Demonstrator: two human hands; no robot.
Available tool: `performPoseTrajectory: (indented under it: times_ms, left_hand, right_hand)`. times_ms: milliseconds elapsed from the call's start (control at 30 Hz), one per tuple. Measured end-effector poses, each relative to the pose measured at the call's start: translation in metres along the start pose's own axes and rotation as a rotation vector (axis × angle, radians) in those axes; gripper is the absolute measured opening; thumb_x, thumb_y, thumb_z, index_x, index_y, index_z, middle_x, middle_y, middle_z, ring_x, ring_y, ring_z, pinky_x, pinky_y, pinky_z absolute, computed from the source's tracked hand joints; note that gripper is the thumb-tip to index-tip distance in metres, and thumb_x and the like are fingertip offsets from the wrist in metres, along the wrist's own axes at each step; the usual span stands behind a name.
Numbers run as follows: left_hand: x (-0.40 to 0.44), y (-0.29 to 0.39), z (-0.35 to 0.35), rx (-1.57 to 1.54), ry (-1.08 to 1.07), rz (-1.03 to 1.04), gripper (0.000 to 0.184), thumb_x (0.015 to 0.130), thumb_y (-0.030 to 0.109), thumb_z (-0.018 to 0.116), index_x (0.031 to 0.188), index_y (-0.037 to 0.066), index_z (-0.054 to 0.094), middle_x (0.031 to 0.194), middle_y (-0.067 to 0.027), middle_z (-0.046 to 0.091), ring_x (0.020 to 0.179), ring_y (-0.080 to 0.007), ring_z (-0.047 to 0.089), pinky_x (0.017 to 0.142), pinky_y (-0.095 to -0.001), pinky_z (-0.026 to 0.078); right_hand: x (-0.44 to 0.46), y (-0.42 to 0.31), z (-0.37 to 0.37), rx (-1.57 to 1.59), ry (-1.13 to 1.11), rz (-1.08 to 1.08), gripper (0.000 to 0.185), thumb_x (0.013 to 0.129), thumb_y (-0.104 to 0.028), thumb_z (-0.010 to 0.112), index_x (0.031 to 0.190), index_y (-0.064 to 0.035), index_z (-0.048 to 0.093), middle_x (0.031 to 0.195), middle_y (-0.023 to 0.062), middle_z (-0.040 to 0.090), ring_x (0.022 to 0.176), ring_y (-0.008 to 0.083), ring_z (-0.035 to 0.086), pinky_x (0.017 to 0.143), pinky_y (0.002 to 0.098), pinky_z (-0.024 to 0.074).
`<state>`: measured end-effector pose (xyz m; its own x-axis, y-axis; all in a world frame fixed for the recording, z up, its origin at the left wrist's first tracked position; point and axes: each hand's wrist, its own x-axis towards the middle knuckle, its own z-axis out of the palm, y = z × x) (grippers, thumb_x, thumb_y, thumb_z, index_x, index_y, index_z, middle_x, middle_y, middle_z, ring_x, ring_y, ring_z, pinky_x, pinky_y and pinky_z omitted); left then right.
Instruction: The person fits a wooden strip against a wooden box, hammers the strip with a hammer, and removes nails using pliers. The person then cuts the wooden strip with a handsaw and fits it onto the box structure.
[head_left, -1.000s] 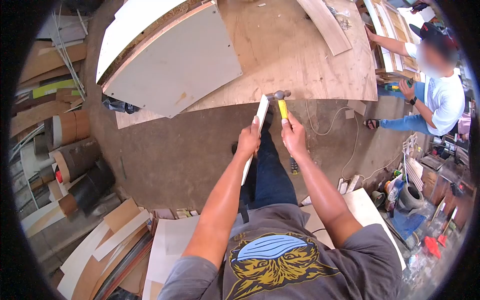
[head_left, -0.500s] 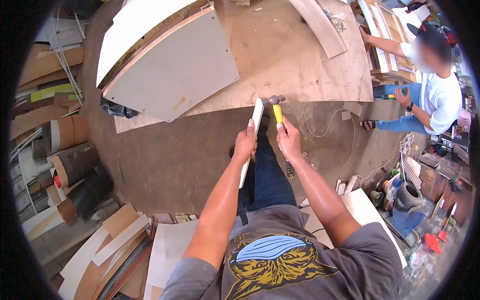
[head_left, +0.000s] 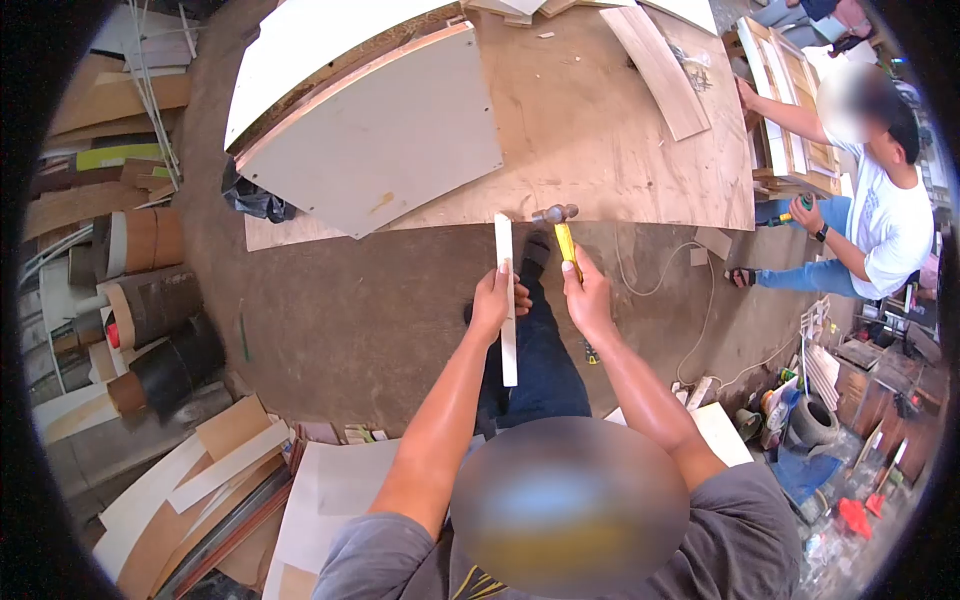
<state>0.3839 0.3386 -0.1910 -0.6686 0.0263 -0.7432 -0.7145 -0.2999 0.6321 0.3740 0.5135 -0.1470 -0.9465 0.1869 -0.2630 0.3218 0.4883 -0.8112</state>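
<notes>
My left hand (head_left: 493, 300) is closed around a narrow white wooden strip (head_left: 508, 350), which stands nearly upright in the view. In my right hand (head_left: 588, 296) is a hammer (head_left: 564, 238) with a yellow handle and a rounded metal head. The hammer head is just right of the strip's top end, with a small gap between them. Beyond both hands lies the near edge of a plywood worktop (head_left: 620, 190). A large grey-faced panel (head_left: 390, 140) with a curved edge rests on its left part.
A curved wooden strip (head_left: 660, 75) lies on the worktop. At right, a co-worker (head_left: 890, 200) in a white shirt holds a green-and-black tool beside a wooden frame (head_left: 790, 110). Offcuts (head_left: 200, 500) are stacked at lower left, and a cable (head_left: 708, 300) runs along the floor.
The hammer head has moved off the strip's top, leaving a gap. The strip has turned from a slant to nearly upright in view. The head view has shifted, and the co-worker's head has turned.
</notes>
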Motion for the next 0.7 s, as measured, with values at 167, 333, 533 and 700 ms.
performPoseTrajectory:
  times_ms: [167,333,533,700]
  left_hand:
    - [0.001,-0.008,-0.013,-0.01,0.052,0.131,0.052,0.109,0.05,0.039,0.107,0.001,0.055,0.073,-0.0084,0.062,0.047,-0.0142,0.056,0.042,-0.0299,0.049]
    - [0.004,-0.003,-0.005,0.008,0.163,0.071,0.057,0.108,0.054,0.039,0.097,0.001,0.057,0.062,-0.0049,0.054,0.042,-0.0125,0.051,0.037,-0.0298,0.043]
    - [0.005,-0.006,0.016,0.027,0.289,0.164,0.061,0.108,0.055,0.039,0.083,0.002,0.056,0.053,-0.0043,0.05,0.039,-0.0145,0.05,0.037,-0.0319,0.041]
    - [0.01,-0.013,0.026,-0.004,0.34,0.194,0.063,0.106,0.06,0.039,0.082,0.004,0.054,0.055,-0.0025,0.048,0.04,-0.0128,0.047,0.037,-0.0306,0.038]
  right_hand:
    - [-0.007,-0.022,0.006,-0.031,-0.095,-0.047,0.041,0.104,-0.022,0.06,0.142,-0.008,0.058,0.068,0.0058,0.06,0.06,0.0107,0.057,0.058,0.0309,0.0486]
    - [-0.004,-0.029,0.012,-0.028,-0.206,-0.066,0.04,0.102,-0.021,0.06,0.138,-0.0056,0.055,0.098,0.0256,0.07,0.088,0.0438,0.07,0.074,0.0467,0.0541]
    - [0.019,-0.036,0.014,-0.113,-0.172,-0.392,0.046,0.102,-0.015,0.058,0.146,-0.0069,0.048,0.11,0.0279,0.068,0.101,0.0458,0.067,0.082,0.0487,0.0539]
    - [0.032,-0.047,0.01,-0.115,-0.231,-0.484,0.052,0.102,-0.013,0.055,0.153,-0.0089,0.043,0.118,0.0284,0.067,0.105,0.0452,0.066,0.085,0.0482,0.0549]
